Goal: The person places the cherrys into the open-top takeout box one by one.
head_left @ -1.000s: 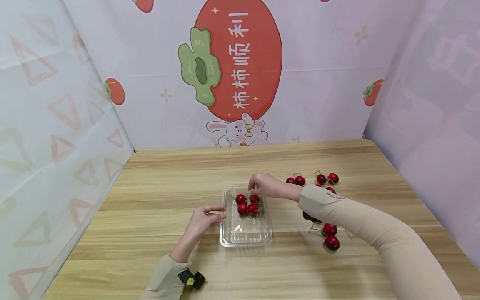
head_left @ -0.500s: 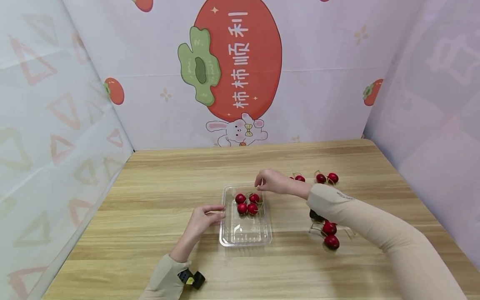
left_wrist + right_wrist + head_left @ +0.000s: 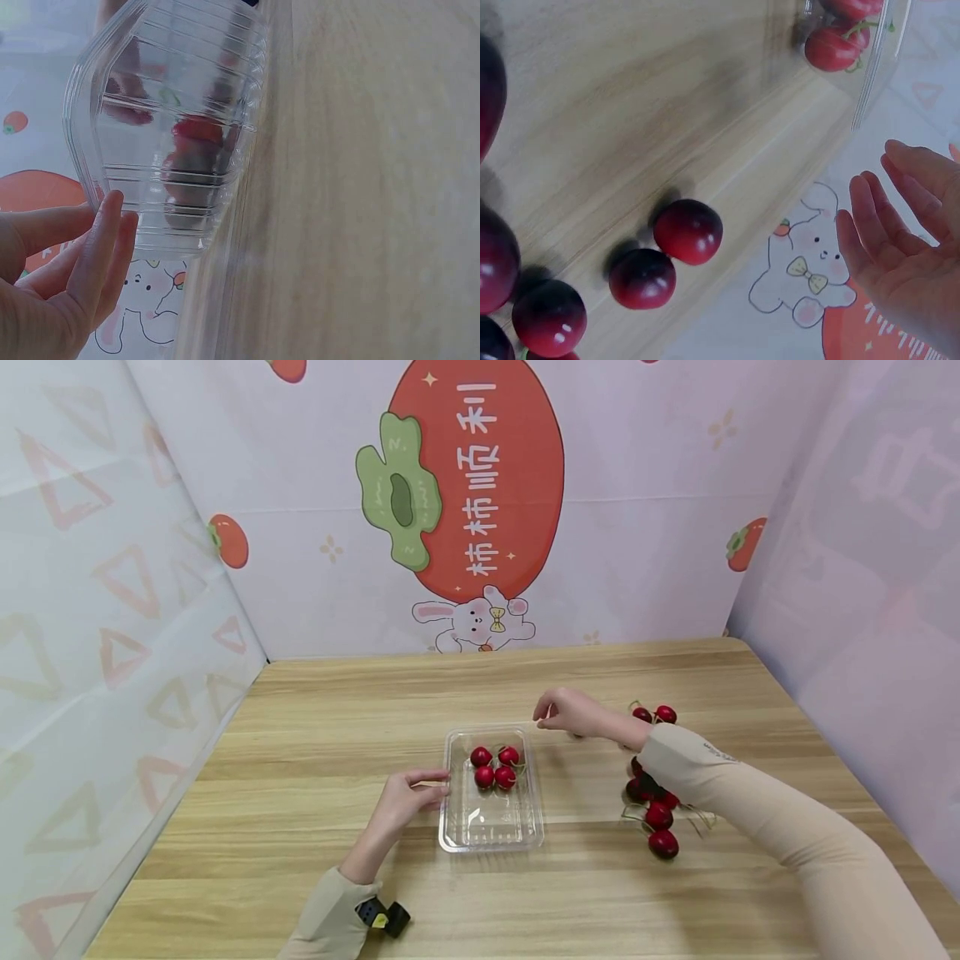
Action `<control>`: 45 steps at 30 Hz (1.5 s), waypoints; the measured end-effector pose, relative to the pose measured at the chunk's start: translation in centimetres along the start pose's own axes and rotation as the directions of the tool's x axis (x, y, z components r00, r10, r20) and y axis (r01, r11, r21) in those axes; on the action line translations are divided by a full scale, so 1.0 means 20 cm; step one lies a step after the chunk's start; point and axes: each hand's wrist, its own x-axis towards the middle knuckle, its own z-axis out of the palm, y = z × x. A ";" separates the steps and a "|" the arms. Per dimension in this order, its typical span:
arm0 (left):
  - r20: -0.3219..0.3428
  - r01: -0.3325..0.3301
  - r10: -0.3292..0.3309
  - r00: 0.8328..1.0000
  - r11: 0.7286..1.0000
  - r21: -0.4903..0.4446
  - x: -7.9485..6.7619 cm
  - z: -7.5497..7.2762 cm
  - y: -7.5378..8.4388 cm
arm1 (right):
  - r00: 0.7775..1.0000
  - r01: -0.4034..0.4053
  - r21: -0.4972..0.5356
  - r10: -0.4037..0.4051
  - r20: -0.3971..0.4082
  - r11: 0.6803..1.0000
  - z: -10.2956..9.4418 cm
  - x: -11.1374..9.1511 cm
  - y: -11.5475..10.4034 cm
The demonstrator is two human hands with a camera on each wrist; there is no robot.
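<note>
Head view: the box (image 3: 491,836), long axis running near to far, contains four cherries (image 3: 484,777); loose cherries (image 3: 660,816) lie to its right, right hand (image 3: 573,713) nearer them. Left wrist view: left hand (image 3: 60,296), fingers extended, touches the box. Right wrist view: right hand relaxed, holding nothing.

Bright, even light in the head view casts soft shadows on the desk (image 3: 337,710); the clear plastic container (image 3: 491,833) glints; both wrist views look dimmer, hazier.
</note>
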 end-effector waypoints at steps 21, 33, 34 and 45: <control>0.009 0.006 -0.006 1.000 1.000 -0.007 0.00 0.00 0.01 | 0.993 -0.111 -0.022 0.111 -0.027 0.994 -0.09 -0.01 0.18; 0.006 0.004 -0.004 1.000 1.000 0.001 -0.01 0.00 0.01 | 0.984 -0.175 -0.034 0.175 -0.013 0.984 -0.11 -0.01 0.27; 0.007 0.006 -0.006 1.000 1.000 0.000 0.00 0.00 0.01 | 0.984 -0.179 -0.036 0.178 -0.012 0.983 -0.11 -0.01 0.28; 0.011 0.011 -0.011 1.000 1.000 -0.009 -0.01 0.00 0.01 | 0.980 -0.197 -0.061 0.197 0.000 0.979 -0.10 -0.01 0.36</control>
